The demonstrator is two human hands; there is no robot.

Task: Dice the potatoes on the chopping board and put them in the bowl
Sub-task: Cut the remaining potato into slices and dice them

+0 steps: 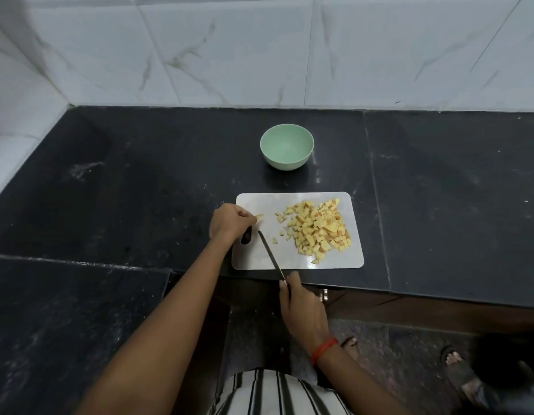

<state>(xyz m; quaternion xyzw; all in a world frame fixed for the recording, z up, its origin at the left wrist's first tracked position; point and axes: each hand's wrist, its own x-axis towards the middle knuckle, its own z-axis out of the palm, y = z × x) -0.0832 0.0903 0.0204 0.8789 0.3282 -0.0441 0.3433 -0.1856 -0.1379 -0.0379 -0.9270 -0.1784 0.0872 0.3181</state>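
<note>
Many diced potatoes (pixel 316 230) lie heaped on the right half of the chopping board (pixel 334 260), the green bowl (pixel 286 163) beyond it on the surface (pixel 140 190). Left grip (pixel 230 221) pinches one potato piece (pixel 259 217); right grip (pixel 301 304) clasps a knife (pixel 270 254), blade over the board.

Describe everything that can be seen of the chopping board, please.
The chopping board is a white rectangle with rounded corners, plastic by its look, lying flat near the front edge of the black counter. A handle hole is at its left end, partly under the left hand, which holds a potato piece. Diced potato is heaped on its right half. The knife, held by the right hand, crosses its near edge.
</note>
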